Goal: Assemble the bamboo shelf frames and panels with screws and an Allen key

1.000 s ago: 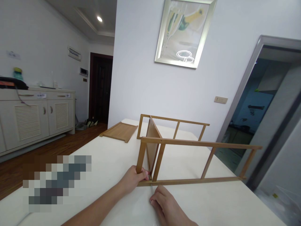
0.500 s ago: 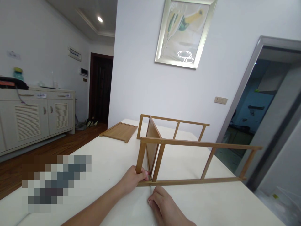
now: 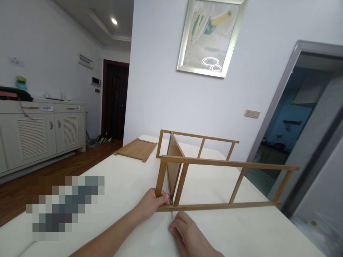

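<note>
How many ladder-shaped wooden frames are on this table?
2: the near frame, gripped at its left end by the left hand, and the far frame, partly hidden behind it; an upright panel stands between them.

Tan frame (image 3: 214, 162), seemingly greyish rod (image 3: 172, 213)

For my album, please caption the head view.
Left hand holds the frame; right hand holds a thin rod to its bottom rail.
</note>
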Motion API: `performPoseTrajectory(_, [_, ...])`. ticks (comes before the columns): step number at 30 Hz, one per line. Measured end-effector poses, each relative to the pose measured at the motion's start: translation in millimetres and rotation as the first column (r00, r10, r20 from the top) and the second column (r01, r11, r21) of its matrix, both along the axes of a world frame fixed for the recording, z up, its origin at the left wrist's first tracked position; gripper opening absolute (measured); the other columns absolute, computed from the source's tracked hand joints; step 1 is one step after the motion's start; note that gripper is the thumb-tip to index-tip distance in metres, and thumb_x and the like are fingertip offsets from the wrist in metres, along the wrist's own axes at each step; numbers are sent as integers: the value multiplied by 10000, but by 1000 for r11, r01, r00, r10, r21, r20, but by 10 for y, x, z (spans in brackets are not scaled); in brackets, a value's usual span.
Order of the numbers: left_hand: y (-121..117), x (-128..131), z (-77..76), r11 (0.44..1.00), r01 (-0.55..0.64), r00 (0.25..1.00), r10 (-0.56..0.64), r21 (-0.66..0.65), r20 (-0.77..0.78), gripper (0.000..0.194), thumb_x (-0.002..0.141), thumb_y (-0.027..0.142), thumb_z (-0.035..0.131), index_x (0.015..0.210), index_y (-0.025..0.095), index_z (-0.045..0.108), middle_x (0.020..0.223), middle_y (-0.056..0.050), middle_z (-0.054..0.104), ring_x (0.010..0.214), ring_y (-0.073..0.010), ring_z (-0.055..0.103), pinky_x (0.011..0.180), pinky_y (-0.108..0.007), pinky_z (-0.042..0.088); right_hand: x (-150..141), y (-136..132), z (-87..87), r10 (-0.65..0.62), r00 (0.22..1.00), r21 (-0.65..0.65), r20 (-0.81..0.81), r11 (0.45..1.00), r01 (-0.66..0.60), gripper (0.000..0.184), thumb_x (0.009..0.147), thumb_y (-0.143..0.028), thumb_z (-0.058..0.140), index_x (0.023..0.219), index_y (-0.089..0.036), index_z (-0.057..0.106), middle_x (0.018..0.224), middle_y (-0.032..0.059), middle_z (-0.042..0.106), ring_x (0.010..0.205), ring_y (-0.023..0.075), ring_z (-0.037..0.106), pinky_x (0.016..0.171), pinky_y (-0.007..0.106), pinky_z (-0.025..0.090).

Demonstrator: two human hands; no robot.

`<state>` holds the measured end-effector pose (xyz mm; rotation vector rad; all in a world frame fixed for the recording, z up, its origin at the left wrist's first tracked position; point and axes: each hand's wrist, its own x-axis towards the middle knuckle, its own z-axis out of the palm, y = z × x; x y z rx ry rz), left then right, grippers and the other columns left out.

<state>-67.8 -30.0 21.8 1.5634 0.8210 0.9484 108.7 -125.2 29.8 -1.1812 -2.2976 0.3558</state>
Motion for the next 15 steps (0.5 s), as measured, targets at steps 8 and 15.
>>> performPoseTrajectory(8, [28, 2, -37, 1000, 1, 1000, 0, 19, -5, 327, 744, 455, 613, 621, 161, 686, 757, -76, 715, 960, -275, 625, 854, -346, 447, 12, 16, -7, 9, 1000, 21, -10, 1000, -9, 197, 908, -120, 396, 811, -189, 553, 911, 80, 560, 867, 183, 567, 764, 287, 488])
performPoseTrajectory(15, [9, 4, -6, 1000, -5, 1000, 5, 14, -19, 328, 746, 452, 607, 624, 159, 689, 778, -80, 720, 968, -275, 623, 855, -344, 445, 22, 25, -39, -26, 1000, 46, -3, 999, 26, 212, 908, -102, 385, 841, -176, 572, 905, 86, 555, 812, 173, 566, 735, 281, 485])
